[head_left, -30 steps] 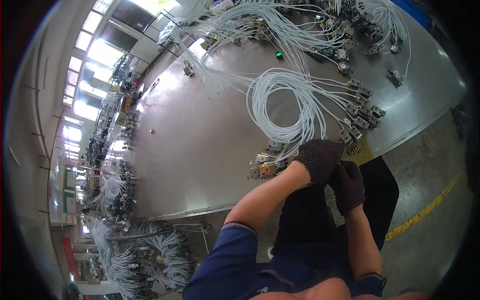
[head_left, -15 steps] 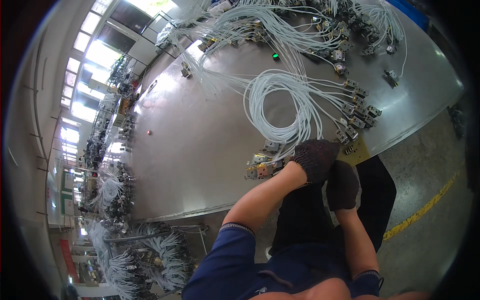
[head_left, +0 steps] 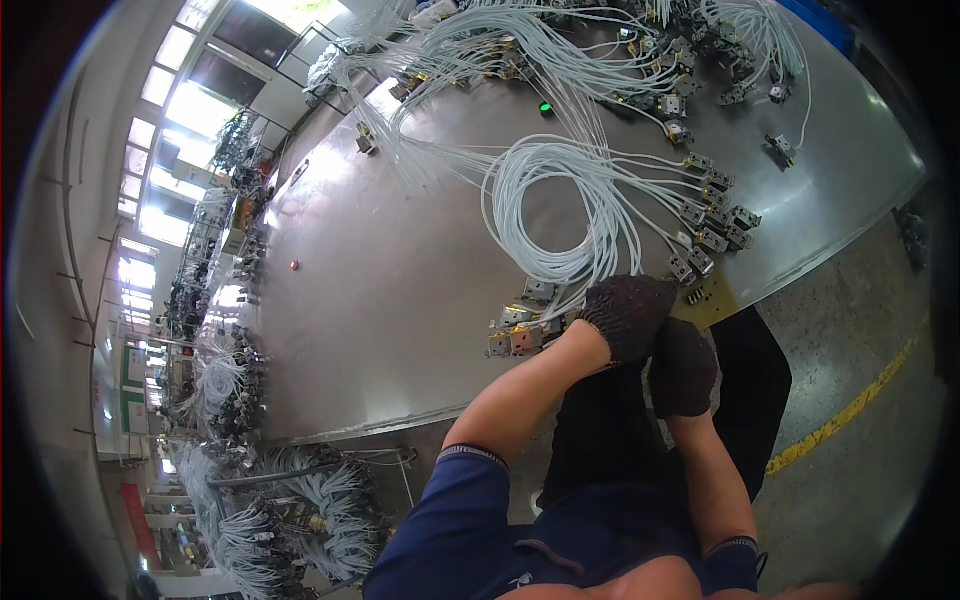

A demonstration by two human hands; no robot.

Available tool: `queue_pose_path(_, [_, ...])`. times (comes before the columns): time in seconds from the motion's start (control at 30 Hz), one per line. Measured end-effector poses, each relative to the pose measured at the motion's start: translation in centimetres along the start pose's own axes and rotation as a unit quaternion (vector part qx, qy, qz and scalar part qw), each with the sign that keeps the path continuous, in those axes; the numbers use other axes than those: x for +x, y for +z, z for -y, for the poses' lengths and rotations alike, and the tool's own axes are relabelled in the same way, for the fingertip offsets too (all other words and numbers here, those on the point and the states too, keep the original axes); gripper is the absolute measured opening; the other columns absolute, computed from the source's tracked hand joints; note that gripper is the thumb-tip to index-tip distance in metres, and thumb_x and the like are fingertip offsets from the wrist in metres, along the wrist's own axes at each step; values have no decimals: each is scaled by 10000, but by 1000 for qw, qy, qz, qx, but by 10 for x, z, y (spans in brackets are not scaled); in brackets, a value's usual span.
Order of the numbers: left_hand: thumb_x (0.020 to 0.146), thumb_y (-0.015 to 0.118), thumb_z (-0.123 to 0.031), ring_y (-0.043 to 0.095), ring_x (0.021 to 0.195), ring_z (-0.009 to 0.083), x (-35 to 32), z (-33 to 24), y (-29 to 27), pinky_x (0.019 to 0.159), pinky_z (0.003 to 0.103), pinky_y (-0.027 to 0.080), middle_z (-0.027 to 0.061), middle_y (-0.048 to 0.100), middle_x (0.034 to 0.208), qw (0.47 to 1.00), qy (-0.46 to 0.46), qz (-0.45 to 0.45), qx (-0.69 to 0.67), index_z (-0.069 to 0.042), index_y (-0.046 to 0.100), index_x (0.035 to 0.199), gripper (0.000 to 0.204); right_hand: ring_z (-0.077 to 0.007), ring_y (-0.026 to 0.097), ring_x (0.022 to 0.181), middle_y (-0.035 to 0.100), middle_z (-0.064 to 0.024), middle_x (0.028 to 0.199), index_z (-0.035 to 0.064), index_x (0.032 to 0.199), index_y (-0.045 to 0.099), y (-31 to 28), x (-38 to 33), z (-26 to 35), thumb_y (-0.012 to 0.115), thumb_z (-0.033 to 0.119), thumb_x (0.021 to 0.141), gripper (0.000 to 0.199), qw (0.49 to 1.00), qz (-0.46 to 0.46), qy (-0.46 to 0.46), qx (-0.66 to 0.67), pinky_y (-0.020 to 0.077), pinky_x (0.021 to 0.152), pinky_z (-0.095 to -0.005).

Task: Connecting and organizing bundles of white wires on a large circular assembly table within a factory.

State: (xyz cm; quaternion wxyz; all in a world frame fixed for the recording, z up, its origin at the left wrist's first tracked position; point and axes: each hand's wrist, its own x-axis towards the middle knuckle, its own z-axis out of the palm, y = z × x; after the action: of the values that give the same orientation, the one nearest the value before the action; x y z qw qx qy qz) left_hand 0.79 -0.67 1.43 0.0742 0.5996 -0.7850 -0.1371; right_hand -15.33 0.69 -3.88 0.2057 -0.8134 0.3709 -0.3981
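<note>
My left hand [head_left: 630, 315], in a dark knitted glove, is closed at the front edge of the metal table, just below a coil of white cables [head_left: 540, 262]. Against it, slightly lower and to the right, my right hand [head_left: 685, 370] is curled in a matching glove. The fingers of both meet, and whatever they hold is hidden. Beside them a flat yellowish board [head_left: 722, 300] with small dark parts lies at the table edge. Metal-shelled connectors [head_left: 712, 240] end the cables to the right of the coil. More connectors [head_left: 525, 340] sit left of my left wrist.
Bundles of white cable [head_left: 530, 45] with metal ends crowd the far side of the metal table [head_left: 370, 300]. One loose connector [head_left: 780, 150] lies at the right. Cable bundles hang on a rack [head_left: 290, 478] at lower left. A yellow line [head_left: 845, 410] crosses the floor.
The view has shifted very slightly. Both hands stay together at the table edge, and the coil and connectors keep their places.
</note>
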Motion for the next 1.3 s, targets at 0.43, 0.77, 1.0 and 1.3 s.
queue_pose_path(0.43, [803,724,-239,710,973,405,3,1,2,808,493,572,202,721,1007,1000,-2,24,6,-51,639,1109,369,-159,627,804,634,-37,935,56,1130,621,0,0,-19,600,167,997,175,623,81,481,612,533,701,-309])
queue_pose_path(0.77, [789,749,-449,704,1038,403,7,-2,-8,868,510,572,208,727,1100,988,-81,123,54,-104,608,1293,627,-408,673,1071,702,-188,1113,88,1180,665,21,-18,-21,594,299,982,298,967,57,198,147,529,896,-487])
queue_pose_path(1.0, [757,751,-321,686,1055,412,10,-13,-15,890,507,558,221,706,1083,988,-63,116,77,-59,614,1104,455,-405,679,1007,698,-189,1031,83,1119,674,1,-4,-8,604,199,932,231,994,45,84,53,544,856,-470])
queue_pose_path(1.3, [796,734,-331,695,1043,417,7,-16,-18,881,513,565,208,724,1092,990,-69,113,46,-74,636,1193,483,-359,688,1033,700,-189,1069,56,1144,660,22,-18,-17,629,234,978,246,975,33,179,127,530,913,-418])
